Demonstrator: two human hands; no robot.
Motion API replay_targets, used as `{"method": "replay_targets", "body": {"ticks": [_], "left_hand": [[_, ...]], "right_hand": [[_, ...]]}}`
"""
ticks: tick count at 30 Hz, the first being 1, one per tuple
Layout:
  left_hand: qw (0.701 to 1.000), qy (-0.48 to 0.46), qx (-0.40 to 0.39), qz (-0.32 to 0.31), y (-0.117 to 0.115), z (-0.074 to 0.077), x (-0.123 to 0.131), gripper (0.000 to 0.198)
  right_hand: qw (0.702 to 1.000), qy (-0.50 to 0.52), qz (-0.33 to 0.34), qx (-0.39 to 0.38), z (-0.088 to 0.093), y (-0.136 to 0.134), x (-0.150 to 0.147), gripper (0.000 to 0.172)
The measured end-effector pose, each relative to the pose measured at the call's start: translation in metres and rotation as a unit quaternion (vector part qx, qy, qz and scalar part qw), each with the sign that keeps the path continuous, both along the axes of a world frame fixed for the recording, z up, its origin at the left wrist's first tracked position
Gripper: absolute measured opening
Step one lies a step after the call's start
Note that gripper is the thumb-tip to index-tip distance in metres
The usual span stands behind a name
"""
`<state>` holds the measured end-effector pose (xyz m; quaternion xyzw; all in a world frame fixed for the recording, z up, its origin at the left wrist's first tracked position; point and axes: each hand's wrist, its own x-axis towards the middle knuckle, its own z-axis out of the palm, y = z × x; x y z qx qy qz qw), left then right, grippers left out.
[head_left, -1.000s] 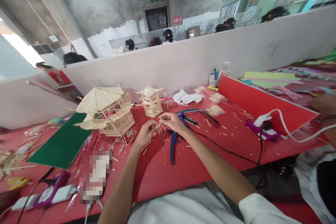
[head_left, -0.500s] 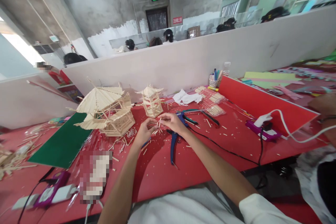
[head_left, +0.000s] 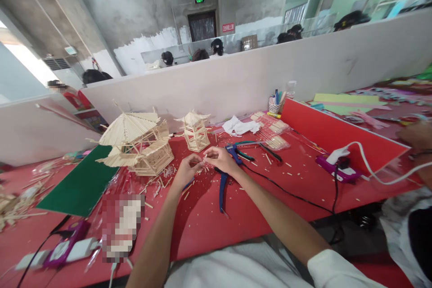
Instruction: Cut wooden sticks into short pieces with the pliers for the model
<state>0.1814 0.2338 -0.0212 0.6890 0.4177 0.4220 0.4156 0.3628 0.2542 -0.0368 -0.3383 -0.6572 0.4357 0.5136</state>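
My left hand (head_left: 187,171) and my right hand (head_left: 219,160) meet at the fingertips over the red table. Both are closed in a pinch around a small pale wooden piece (head_left: 204,159), mostly hidden by the fingers. Just behind them stands a small stick pavilion (head_left: 195,131). A larger stick pavilion (head_left: 137,144) is at the left. Beside my right hand lies a blue glue gun (head_left: 224,184), its front partly behind the hand and wrist. Green-handled and black-red pliers (head_left: 270,152) lie farther right. Short stick offcuts are scattered around my hands.
A green board (head_left: 79,184) lies left, near a blurred phone-like item (head_left: 123,227) and a purple power strip (head_left: 67,243). At the right, a red panel (head_left: 340,137) stands by another power strip (head_left: 337,170). A black cord crosses the table (head_left: 202,238). Another person's arm shows far right.
The small wooden piece between my fingertips stood more upright before and now shows less. My hands have barely moved.
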Motion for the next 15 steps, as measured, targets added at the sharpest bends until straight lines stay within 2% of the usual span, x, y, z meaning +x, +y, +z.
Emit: {"method": "replay_targets", "body": {"ticks": [3, 8, 15], "left_hand": [[1.0, -0.002, 0.008, 0.002, 0.002, -0.004, -0.001, 0.033], [1.0, -0.004, -0.029, -0.008, 0.006, -0.012, -0.002, 0.036], [0.999, 0.02, -0.024, 0.006, 0.005, -0.01, -0.002, 0.034]], "right_hand": [[1.0, -0.003, -0.011, 0.01, 0.0, -0.002, -0.001, 0.021], [0.999, -0.011, -0.028, 0.031, 0.003, -0.008, -0.002, 0.018], [0.997, -0.044, -0.04, 0.056, 0.008, -0.014, -0.004, 0.013]]}}
